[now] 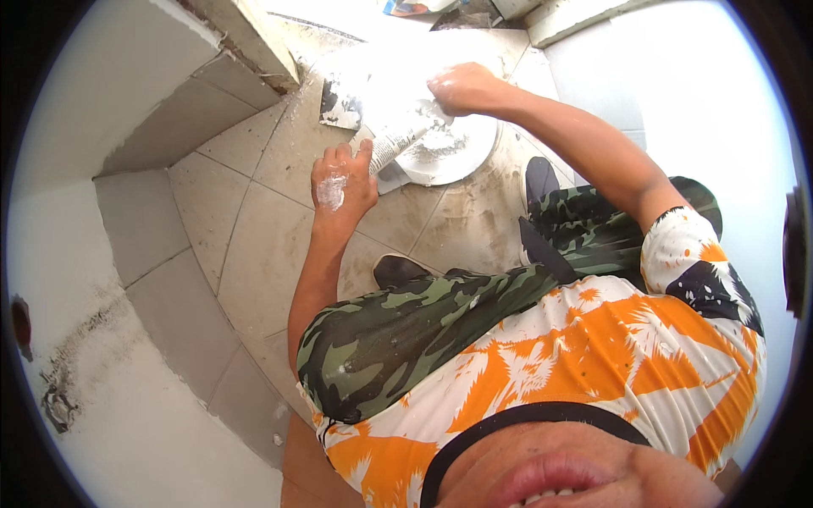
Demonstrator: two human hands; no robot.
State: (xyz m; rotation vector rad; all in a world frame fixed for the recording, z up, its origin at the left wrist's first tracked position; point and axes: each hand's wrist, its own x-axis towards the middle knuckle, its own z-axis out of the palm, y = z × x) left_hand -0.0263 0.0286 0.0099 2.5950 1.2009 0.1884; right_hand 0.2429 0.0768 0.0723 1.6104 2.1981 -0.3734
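A white bag with grey print [396, 146] slants over a round white basin [484, 165]. My left hand [343, 184], with white powder on its back, is closed on the bag's lower left end. My right hand [464, 89] is closed in a fist at the upper end and appears to grip the bag there, though strong glare washes out that part. White powder [440, 140] lies in the basin below. Left of the bag is a dark, white-splattered flat piece [341, 103]; its far side fades into the glare.
Beige floor tiles [262, 229] with dirt and powder surround the basin. A grey-tiled wall base [174, 296] runs along the left, with a wall corner [275, 72] jutting out near the flat piece. My dark shoes [398, 269] are close to the basin. A colourful package [415, 7] lies at the far edge.
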